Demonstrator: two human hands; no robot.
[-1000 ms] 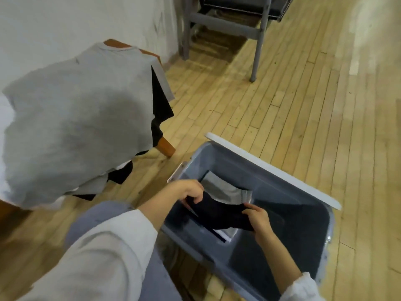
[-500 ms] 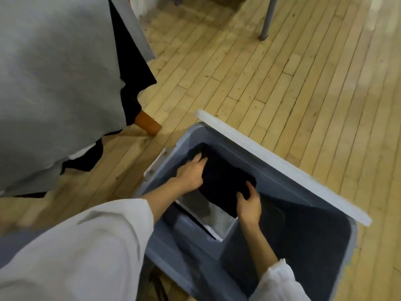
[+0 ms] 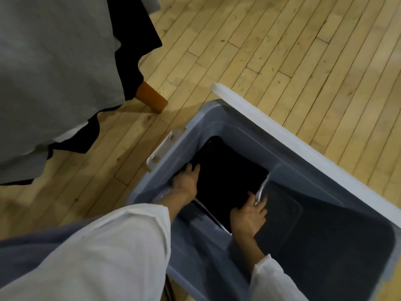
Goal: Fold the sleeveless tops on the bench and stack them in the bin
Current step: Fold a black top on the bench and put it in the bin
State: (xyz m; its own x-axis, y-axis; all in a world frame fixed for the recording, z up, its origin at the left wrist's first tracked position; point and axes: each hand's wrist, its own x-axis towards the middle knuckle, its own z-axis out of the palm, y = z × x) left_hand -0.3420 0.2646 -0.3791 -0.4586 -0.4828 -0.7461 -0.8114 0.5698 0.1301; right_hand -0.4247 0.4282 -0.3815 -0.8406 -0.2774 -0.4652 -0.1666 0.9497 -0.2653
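Black top (image 3: pixel 227 181) folded, lying inside bin (image 3: pixel 195 127) at its left end, atop pale layers. L hand (image 3: pixel 186 183) flat on it; R hand (image 3: pixel 247 216) looks flat too, view's dim. Grey top (image 3: pixel 54 72) + others outside bin, unfolded: left to do.

The bin (image 3: pixel 217 118) occupies the lower right of the frame and stands on the floor (image 3: pixel 282 51). The lid (image 3: pixel 282 131) lies along its upper right rim. The folded top (image 3: pixel 227 179) lies inside the bin, at the left end. The left hand (image 3: pixel 186 183) rests on its left edge, and the right hand (image 3: pixel 247 216) touches its lower right edge. The unfolded tops (image 3: pixel 54 72) lie in the upper left, overhanging the bench leg (image 3: pixel 152 97).
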